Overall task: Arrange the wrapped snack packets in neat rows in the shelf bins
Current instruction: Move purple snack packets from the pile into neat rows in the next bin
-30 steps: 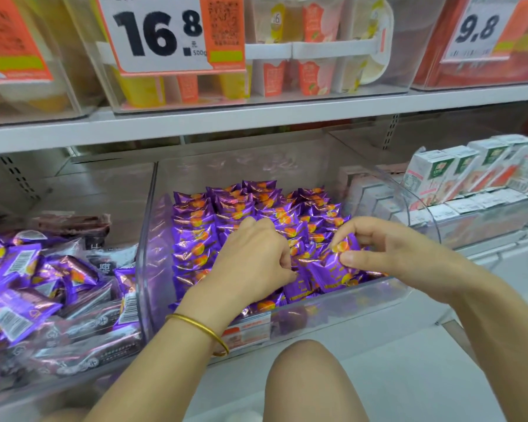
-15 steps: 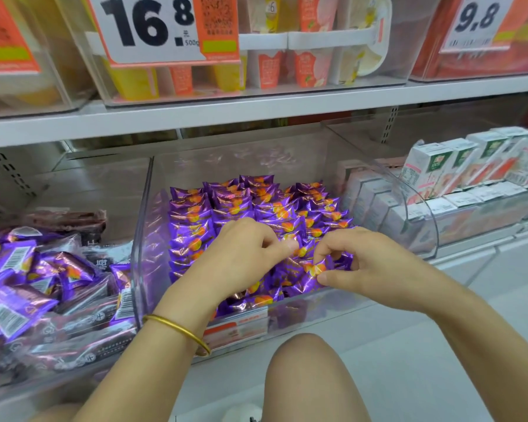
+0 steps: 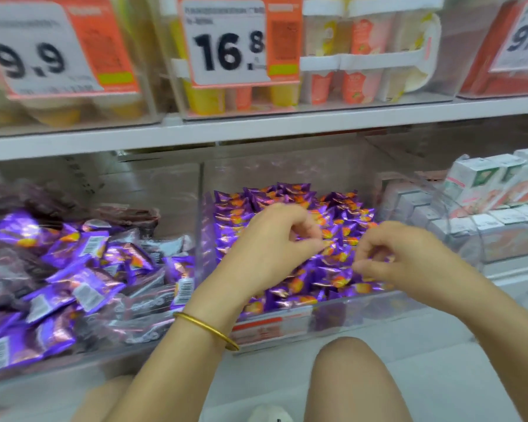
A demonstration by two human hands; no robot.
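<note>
Both hands are inside the clear plastic middle bin point(image 3: 366, 309) on the lower shelf, over the purple foil snack packets with orange print point(image 3: 287, 193). The packets fill this bin: tidy upright rows at the far end, looser ones lying near the front wall. Left hand point(image 3: 265, 242): fingers curled, thumb tip down at the packets; too blurred to tell whether it pinches one. Right hand point(image 3: 409, 254), just right of it and a bit nearer: thumb and curled fingers pinch the edge of a packet at the bin's near right. The hands are close but apart. Thin gold bangle point(image 3: 206, 328) on the left wrist. The clear left bin point(image 3: 73, 357) holds an unsorted heap of loose purple and dark brown packets point(image 3: 73, 269). To the right, white cartons point(image 3: 485, 184) stand in rows. The upper shelf has yellow and orange cups point(image 3: 205, 95) and white price tags reading 16.8 point(image 3: 226, 50) and 9.9 point(image 3: 28, 59). Bare knee point(image 3: 348, 379) at the near edge.
</note>
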